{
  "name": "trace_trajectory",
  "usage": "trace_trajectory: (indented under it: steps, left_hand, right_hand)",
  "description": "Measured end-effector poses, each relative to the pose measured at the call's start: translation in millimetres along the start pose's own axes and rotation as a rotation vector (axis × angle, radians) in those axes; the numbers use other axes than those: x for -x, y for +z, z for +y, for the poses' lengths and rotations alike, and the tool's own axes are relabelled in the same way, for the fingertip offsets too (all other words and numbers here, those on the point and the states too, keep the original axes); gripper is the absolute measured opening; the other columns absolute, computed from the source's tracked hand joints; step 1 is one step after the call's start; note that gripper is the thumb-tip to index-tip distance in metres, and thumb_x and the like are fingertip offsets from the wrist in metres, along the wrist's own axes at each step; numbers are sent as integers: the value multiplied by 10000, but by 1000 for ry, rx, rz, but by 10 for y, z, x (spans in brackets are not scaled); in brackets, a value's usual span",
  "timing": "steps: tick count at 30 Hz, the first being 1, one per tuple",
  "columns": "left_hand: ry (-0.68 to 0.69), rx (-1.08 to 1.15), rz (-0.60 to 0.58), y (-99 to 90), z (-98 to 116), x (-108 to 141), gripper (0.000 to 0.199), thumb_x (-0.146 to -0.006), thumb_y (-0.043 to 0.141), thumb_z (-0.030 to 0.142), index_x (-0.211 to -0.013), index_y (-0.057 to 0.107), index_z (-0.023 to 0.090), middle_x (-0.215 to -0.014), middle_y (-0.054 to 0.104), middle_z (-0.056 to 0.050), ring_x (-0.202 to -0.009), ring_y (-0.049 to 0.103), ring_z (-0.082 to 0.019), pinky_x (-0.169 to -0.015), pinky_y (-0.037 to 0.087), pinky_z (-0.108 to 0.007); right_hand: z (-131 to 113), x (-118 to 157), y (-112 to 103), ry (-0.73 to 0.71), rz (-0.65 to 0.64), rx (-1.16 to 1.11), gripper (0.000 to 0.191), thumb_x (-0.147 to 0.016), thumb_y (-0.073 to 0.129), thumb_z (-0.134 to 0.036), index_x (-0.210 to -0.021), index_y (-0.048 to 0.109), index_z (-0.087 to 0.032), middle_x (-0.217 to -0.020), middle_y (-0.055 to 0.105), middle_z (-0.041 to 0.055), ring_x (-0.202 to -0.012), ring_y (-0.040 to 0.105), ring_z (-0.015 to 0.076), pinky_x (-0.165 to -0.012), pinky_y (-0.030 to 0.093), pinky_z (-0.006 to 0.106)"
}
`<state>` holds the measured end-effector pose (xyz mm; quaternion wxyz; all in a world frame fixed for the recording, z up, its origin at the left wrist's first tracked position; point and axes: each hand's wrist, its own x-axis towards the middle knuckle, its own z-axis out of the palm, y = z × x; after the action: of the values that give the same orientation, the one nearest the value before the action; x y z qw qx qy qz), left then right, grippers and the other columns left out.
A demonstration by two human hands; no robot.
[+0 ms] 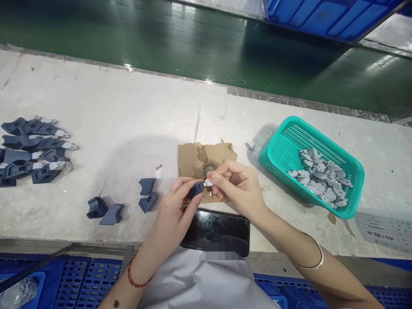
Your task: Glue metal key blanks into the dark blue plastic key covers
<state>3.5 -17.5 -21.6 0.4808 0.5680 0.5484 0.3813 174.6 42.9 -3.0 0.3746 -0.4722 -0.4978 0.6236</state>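
My left hand (177, 208) is closed around a dark blue plastic part (196, 189), held over the near edge of a piece of brown cardboard (186, 161). Facing it, my right hand (236, 184) pinches a small light grey piece (207, 182), whose end meets or nearly meets the blue part. Stains mark the cardboard, and a small round cap-like dish (210, 170) sits on it just beyond my fingertips. Left of my left hand lie two loose blue parts (147, 201), with two more blue parts (111, 214) farther left.
A green basket (273, 150) with many grey pieces (322, 176) stands at right. A black phone (222, 231) lies at the table's front edge. Many blue parts with grey ends (32, 150) are grouped at far left. Beyond the table runs a green belt (161, 38), with a blue crate (322, 17) at top right.
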Motion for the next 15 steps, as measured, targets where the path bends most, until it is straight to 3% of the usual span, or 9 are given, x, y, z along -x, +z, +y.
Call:
trace_trajectory:
  steps: [7, 15]
  left_hand:
    - [11, 9, -4, 8, -1, -4, 214, -1043, 538, 317, -1151, 696, 221, -1159, 648, -70, -912, 661, -160, -755, 568, -235]
    - [2, 8, -13, 10, 0, 21, 220, -1049, 527, 323, -1175, 683, 232, -1150, 649, -63, -897, 662, -167, -815, 553, -263]
  right_hand:
    - [21, 15, 53, -48, -43, 36, 374, -892, 756, -489, -716, 599, -198, -557, 627, -25, -461, 530, 83, -454, 431, 205]
    - [-5, 58, 20, -189, -72, 332, 318, -991, 629, -372, -725, 569, -208, -579, 572, -38, -483, 490, 83, -459, 389, 221]
